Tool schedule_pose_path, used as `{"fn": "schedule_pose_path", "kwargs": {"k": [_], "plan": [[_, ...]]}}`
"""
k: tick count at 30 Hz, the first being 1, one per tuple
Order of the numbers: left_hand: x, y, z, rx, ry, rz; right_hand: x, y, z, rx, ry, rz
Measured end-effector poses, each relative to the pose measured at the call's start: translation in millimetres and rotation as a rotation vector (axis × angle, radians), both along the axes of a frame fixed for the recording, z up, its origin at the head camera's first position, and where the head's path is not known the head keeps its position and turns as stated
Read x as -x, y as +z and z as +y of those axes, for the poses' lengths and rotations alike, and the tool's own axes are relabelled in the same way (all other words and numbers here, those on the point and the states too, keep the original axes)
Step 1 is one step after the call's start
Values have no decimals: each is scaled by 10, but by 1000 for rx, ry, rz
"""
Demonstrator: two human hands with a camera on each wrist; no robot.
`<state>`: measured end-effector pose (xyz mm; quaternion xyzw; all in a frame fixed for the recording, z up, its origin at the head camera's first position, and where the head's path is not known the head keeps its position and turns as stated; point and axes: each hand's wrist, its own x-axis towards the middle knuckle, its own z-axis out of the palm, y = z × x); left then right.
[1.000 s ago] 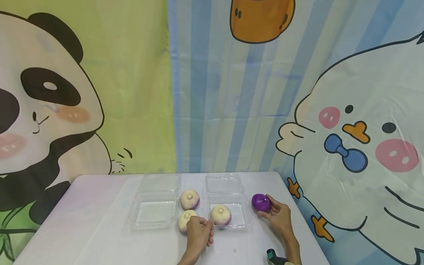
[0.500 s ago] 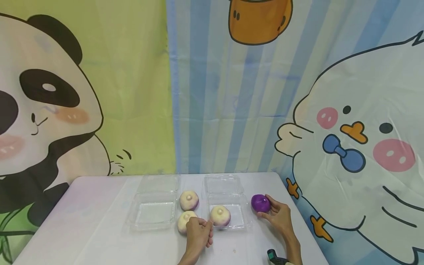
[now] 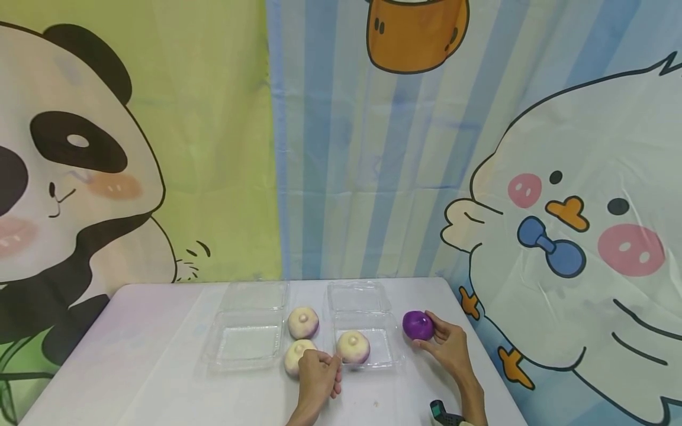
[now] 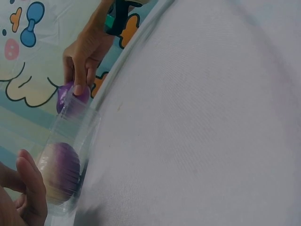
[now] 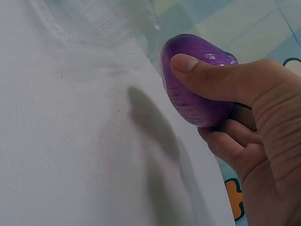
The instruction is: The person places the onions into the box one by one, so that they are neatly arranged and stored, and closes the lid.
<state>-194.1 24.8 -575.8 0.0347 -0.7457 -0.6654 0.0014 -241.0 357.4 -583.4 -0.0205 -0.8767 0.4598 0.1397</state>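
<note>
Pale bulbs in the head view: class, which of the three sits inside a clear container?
The rightmost pale bulb, in the near half of the right-hand clear container. The other two bulbs sit outside it, on the table to its left.

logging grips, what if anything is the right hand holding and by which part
The right hand holds a purple vegetable by its rounded sides, in the fingers.
</note>
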Motion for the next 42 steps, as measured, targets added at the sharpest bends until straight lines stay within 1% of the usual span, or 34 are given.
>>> {"fn": "schedule_pose_path", "kwargs": {"k": [11,27,42], "plan": [[2,1,3,2,3,1,-23,62,0,-45,25,38],[-3,10,6,-3,0,-1,-7,158,-20,-48,51,53],[-3,2,9,-1,4,2,-25,277,-44,-66,105,104]]}}
